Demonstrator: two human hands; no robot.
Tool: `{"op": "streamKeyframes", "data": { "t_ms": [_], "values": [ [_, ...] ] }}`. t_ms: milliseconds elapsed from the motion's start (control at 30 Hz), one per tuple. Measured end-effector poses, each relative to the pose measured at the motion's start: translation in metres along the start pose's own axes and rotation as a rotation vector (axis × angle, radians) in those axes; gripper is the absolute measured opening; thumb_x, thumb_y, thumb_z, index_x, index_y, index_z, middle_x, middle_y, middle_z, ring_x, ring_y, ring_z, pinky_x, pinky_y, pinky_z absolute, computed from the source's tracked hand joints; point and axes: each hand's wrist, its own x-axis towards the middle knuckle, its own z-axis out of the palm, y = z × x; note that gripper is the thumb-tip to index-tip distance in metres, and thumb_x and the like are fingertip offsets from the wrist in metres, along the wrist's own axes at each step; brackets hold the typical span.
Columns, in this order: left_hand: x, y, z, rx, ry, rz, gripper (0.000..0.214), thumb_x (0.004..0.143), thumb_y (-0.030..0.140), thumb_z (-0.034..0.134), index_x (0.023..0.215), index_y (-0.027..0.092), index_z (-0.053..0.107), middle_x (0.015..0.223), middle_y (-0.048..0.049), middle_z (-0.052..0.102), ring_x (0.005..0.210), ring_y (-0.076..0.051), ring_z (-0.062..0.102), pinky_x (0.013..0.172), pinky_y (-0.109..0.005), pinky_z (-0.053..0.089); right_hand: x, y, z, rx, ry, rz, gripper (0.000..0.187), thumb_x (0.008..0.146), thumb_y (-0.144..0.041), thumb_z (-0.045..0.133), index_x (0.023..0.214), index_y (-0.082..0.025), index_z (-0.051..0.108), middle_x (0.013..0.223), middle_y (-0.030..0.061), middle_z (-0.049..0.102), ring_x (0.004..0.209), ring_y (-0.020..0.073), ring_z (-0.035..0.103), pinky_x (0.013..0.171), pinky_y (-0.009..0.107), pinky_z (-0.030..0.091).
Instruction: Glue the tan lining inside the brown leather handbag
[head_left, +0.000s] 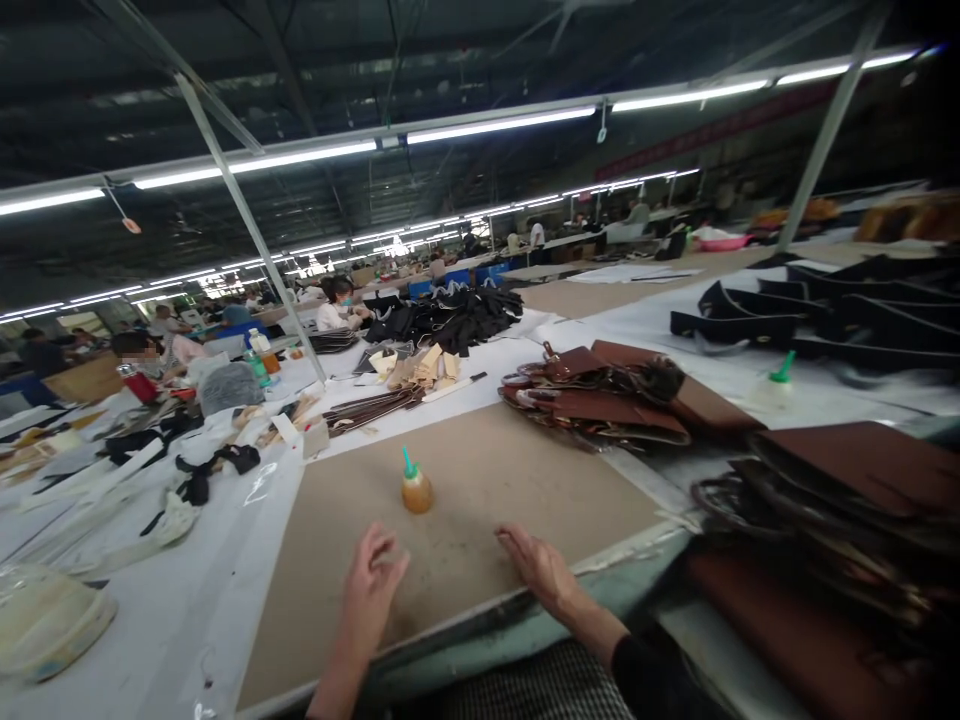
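A translucent plastic bottle [417,496] contrasts with a matt board [322,570], while smooth leather-look pieces [585,405] gleam faintly and black strips [855,320] look dull.

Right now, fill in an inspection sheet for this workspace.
Surface: brown board on a white-covered table; faint dark marks.
Job's things: bottle, amber with a green nozzle, upright on the board.
Clutter: brown bag-like pieces piled to the right; dark strips farther back.
Hands: left hand and right hand both empty, bottle untouched.
Cables: orange-ended cord hangs below lit overhead lights.
Surroundings: person working beyond; others farther off.
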Motion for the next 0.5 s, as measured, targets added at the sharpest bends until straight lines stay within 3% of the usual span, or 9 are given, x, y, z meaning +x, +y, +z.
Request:
{"op": "streamKeyframes", "data": {
  "t_ms": [100,167,233,300,400,500],
  "values": [
    [0.056,-0.004,0.025,0.003,0.023,0.036,0.094,0.065,0.046,0.087,0.143,0.018,0.043,0.144,-0.0203,0.056,0.14,-0.035,0.049,0.11,-0.049,0.046,0.006,-0.003,0.002,0.115,0.073,0.066,0.047,0.106,-0.043,0.023,0.128,-0.02,0.057,0.073,0.0045,0.071,0.069,0.0243,0.07,0.07,0.038,0.055],
    [0.082,-0.004,0.043,0.016,0.043,0.051,0.097,0.059,0.036,0.092,0.142,0.017,0.044,0.148,-0.0206,0.051,0.144,-0.037,0.043,0.117,-0.051,0.038,0.007,-0.004,0.004,0.193,0.095,0.05,0.046,0.104,-0.04,0.024,0.135,-0.019,0.05,0.081,0.0046,0.072,0.067,0.0219,0.069,0.073,0.038,0.056],
    [0.099,-0.003,0.058,0.025,0.055,0.056,0.09,0.06,0.034,0.093,0.137,0.017,0.049,0.143,-0.018,0.055,0.139,-0.037,0.047,0.117,-0.051,0.037,0.007,-0.003,0.006,0.26,0.107,0.015,0.044,0.099,-0.037,0.033,0.137,-0.019,0.046,0.095,0.0062,0.073,0.075,0.0215,0.071,0.082,0.041,0.057],
    [0.11,-0.001,0.068,0.026,0.051,0.054,0.071,0.07,0.037,0.088,0.13,0.017,0.055,0.132,-0.0141,0.062,0.127,-0.033,0.057,0.111,-0.051,0.044,0.006,-0.001,0.007,0.318,0.107,-0.011,0.043,0.093,-0.034,0.042,0.133,-0.02,0.048,0.1,0.0066,0.073,0.085,0.0225,0.072,0.089,0.043,0.056],
    [0.115,-0.002,0.074,0.015,0.025,0.054,0.047,0.085,0.041,0.078,0.12,0.016,0.061,0.117,-0.0097,0.066,0.109,-0.027,0.064,0.101,-0.049,0.05,0.007,0.005,0.01,0.383,0.074,-0.02,0.04,0.087,-0.033,0.051,0.126,-0.022,0.054,0.1,0.0061,0.072,0.087,0.0232,0.072,0.087,0.042,0.057],
    [0.106,-0.008,0.073,-0.025,-0.024,0.071,0.042,0.084,0.039,0.078,0.115,0.016,0.061,0.109,-0.0069,0.066,0.103,-0.025,0.064,0.099,-0.047,0.05,0.009,0.011,0.012,0.419,0.048,-0.004,0.04,0.088,-0.038,0.056,0.124,-0.022,0.057,0.099,0.0062,0.072,0.086,0.0237,0.072,0.086,0.042,0.058]
  ]
}}
